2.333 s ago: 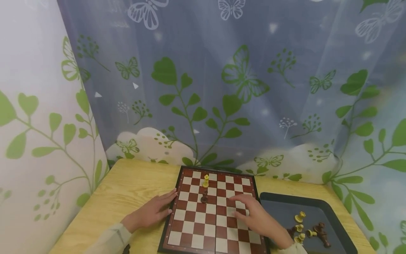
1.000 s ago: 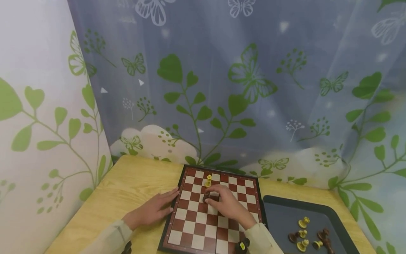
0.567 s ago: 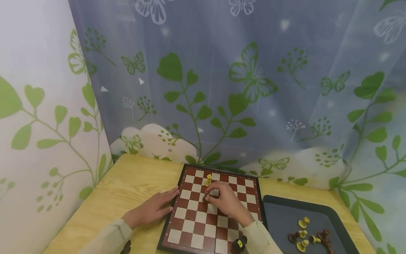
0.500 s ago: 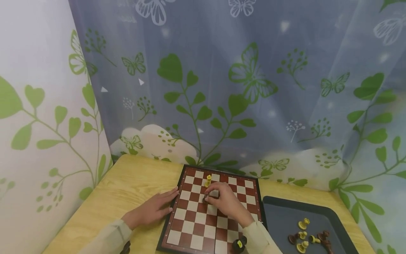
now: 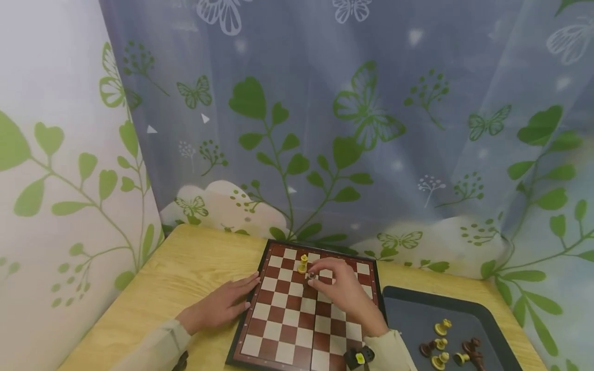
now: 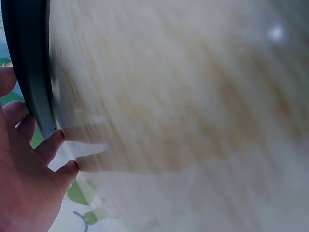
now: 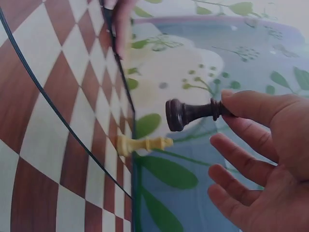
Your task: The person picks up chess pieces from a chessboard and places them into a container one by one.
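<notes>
Between the thumb and index finger of my right hand (image 5: 349,292) is a dark brown chess piece (image 7: 192,112), pinched near its top, which the fingers hide. In the right wrist view its base is off the chequered chessboard (image 5: 283,318), and the other fingers are loosely bent. A gold chess piece (image 5: 302,264) stands upright on the board, just beyond and left of the dark one. My left hand (image 5: 221,304) lies with fingers extended against the board's left edge; the left wrist view shows those fingertips touching at the dark board edge (image 6: 41,96).
A dark grey tray (image 5: 408,304) stands right of the board, with several gold and brown chess pieces in it, some lying down. The wooden table (image 5: 204,252) ends at a patterned curtain (image 5: 297,113) behind. A black wrist device (image 5: 359,357) sits by the right sleeve.
My right hand came in from the board's right side and took the dark chess piece by its top. It has since lifted it and moved slightly right. The left hand stays put.
</notes>
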A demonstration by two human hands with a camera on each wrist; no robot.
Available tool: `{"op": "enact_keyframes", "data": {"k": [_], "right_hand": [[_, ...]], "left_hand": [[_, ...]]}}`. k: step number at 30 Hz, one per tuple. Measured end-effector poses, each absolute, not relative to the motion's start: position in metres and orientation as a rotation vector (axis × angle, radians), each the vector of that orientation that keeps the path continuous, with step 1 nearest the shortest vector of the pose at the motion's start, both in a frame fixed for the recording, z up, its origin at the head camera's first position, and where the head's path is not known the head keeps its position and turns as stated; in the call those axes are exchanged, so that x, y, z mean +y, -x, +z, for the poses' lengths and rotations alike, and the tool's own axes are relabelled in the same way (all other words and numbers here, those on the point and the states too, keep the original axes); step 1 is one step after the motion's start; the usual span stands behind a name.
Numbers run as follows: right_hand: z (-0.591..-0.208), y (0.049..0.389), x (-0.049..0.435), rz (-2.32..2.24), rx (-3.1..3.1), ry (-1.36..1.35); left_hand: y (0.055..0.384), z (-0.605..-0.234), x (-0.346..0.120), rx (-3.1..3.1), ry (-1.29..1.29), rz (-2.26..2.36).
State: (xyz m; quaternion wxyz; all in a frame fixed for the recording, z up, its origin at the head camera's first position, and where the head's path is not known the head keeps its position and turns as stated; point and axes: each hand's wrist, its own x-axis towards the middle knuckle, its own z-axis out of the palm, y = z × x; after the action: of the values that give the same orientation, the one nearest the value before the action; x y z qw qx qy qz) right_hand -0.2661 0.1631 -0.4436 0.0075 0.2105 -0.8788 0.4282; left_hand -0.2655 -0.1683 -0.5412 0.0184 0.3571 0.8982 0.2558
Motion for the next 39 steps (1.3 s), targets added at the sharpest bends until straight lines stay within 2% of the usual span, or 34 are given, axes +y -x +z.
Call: {"op": "enact_keyframes", "data": {"k": [9, 15, 39], "right_hand": [[-0.432, 0.247, 0.187, 1.290, -2.705, -0.535], [-0.432, 0.236, 0.214, 1.354, -2.726, -0.411], [-0.438, 0.210, 0.286, 1.128, -2.788, -0.145]], "left_hand": [[0.262, -0.536, -0.170, 2.816, -1.109, 0.775], [0.259, -0.534, -0.168, 2.815, -1.133, 0.777], [0.258, -0.537, -0.167, 2.861, -1.154, 0.718]]}}
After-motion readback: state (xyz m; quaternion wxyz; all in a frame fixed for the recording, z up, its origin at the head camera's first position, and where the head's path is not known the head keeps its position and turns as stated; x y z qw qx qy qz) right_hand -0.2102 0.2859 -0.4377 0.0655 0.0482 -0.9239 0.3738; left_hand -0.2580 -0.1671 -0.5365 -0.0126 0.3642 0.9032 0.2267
